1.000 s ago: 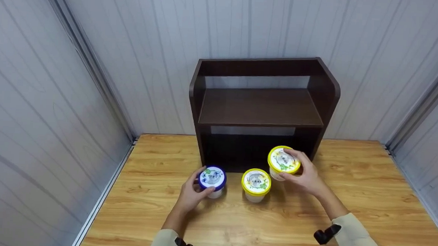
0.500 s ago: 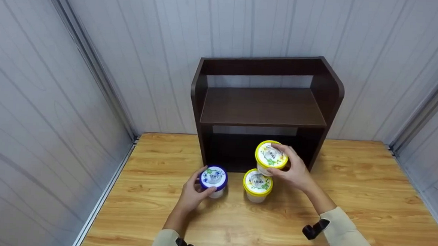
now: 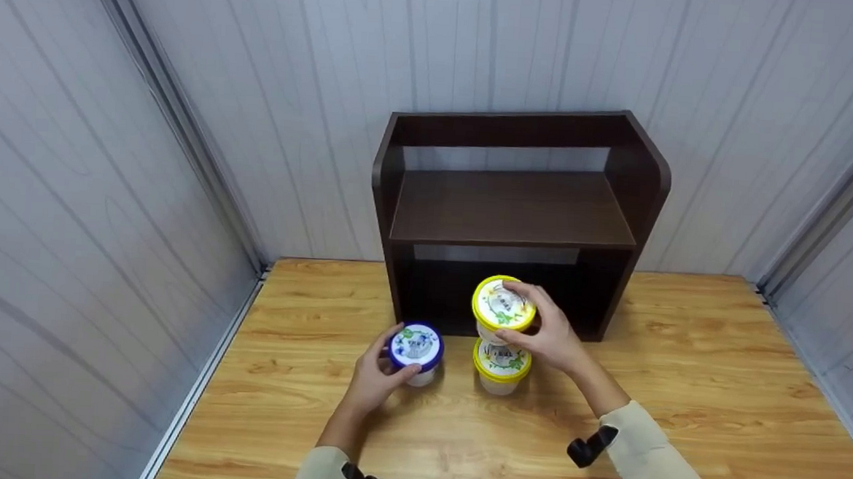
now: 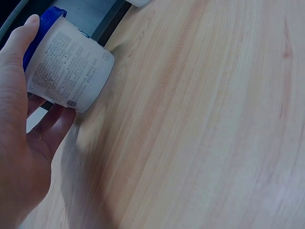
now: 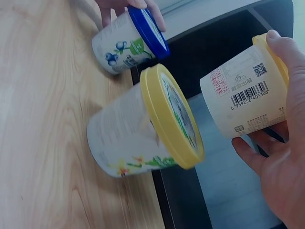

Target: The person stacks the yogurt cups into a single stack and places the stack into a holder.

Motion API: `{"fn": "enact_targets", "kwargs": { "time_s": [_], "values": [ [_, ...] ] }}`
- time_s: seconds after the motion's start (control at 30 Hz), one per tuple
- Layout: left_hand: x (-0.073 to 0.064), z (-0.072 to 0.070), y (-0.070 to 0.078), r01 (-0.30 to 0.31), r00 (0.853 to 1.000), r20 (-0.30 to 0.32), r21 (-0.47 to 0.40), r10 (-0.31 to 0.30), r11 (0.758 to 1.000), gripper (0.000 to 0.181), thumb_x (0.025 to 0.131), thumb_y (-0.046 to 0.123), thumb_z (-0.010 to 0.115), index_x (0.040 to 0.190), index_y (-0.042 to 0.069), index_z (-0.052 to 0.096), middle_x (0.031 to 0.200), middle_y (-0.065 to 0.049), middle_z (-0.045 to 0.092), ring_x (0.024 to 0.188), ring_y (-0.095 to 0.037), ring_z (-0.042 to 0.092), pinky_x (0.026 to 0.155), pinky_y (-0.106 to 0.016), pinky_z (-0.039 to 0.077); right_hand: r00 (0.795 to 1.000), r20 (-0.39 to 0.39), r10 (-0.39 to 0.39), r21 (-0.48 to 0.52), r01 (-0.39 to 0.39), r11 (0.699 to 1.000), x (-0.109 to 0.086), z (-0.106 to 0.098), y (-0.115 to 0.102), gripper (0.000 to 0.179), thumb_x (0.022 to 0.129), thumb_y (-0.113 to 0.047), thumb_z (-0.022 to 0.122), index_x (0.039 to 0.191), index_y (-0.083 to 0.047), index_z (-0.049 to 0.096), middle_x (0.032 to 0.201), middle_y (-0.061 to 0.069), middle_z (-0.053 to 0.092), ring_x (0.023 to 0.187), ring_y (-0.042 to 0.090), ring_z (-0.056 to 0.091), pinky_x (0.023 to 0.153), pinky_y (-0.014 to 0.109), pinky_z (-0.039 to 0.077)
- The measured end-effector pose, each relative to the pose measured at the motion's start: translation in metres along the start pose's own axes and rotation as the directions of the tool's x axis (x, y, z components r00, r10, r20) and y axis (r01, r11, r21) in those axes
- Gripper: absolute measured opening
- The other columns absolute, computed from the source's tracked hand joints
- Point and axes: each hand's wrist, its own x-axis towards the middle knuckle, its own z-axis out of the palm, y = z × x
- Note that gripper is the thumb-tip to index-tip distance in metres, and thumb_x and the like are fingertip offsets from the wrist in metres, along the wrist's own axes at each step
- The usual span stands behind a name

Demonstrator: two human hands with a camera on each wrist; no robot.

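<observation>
My left hand (image 3: 375, 377) grips a blue-lidded tub (image 3: 416, 347) with blueberries printed on its side, upright on the table just in front of the shelf. Thumb and fingers wrap its lid and wall, as the left wrist view shows. My right hand (image 3: 549, 332) holds a yellow-lidded tub (image 3: 502, 304) by its rim and side, raised off the table. A barcode faces out on that held tub (image 5: 245, 90). Below and in front of it, a second yellow-lidded tub (image 3: 499, 378) stands untouched on the table; the held tub overlaps its far edge in the head view.
A dark brown two-tier shelf (image 3: 516, 208) stands at the back of the wood-grain table (image 3: 306, 313), its lower compartment right behind the tubs. Pale panelled walls (image 3: 316, 117) enclose the table behind and at both sides.
My right hand has carried its yellow-lidded tub leftward, from beside the standing yellow-lidded tub to just behind and above it. My left hand keeps its hold on the blue-lidded tub.
</observation>
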Motion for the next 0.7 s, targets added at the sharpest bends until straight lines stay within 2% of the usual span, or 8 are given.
{"fn": "enact_targets", "kwargs": {
  "time_s": [0.2, 0.53, 0.7],
  "values": [
    [-0.001, 0.000, 0.000, -0.004, 1.000, 0.002, -0.001, 0.004, 1.000, 0.081, 0.081, 0.036, 0.087, 0.151, 0.027, 0.046, 0.134, -0.014, 0.055, 0.110, -0.031, 0.059, 0.092, -0.039, 0.056, 0.999, 0.032, -0.011, 0.031, 0.010, 0.999, -0.001, 0.009, -0.035, 0.073, 0.080, -0.013, 0.087, 0.143, -0.001, 0.053, 0.131, 0.017, 0.054, 0.116, 0.025, 0.053, 0.098, 0.032, 0.047],
    [-0.001, -0.001, 0.000, 0.014, 1.000, -0.004, -0.036, -0.014, 0.999, 0.083, 0.079, 0.035, 0.088, 0.151, 0.027, 0.047, 0.136, -0.013, 0.056, 0.114, -0.031, 0.059, 0.095, -0.040, 0.054, 0.999, 0.046, -0.012, 0.060, 0.009, 0.998, 0.004, 0.033, -0.045, 0.073, 0.079, -0.015, 0.088, 0.142, -0.002, 0.053, 0.129, 0.018, 0.054, 0.114, 0.028, 0.053, 0.098, 0.048, 0.047],
    [-0.001, 0.000, 0.000, 0.017, 1.000, -0.002, -0.049, -0.017, 0.999, 0.082, 0.080, 0.033, 0.088, 0.151, 0.027, 0.047, 0.135, -0.013, 0.056, 0.114, -0.032, 0.059, 0.097, -0.041, 0.054, 0.998, 0.062, -0.025, 0.069, 0.020, 0.997, 0.007, 0.046, -0.049, 0.072, 0.079, -0.012, 0.087, 0.142, -0.002, 0.053, 0.131, 0.017, 0.053, 0.116, 0.028, 0.053, 0.099, 0.047, 0.048]
  ]
}}
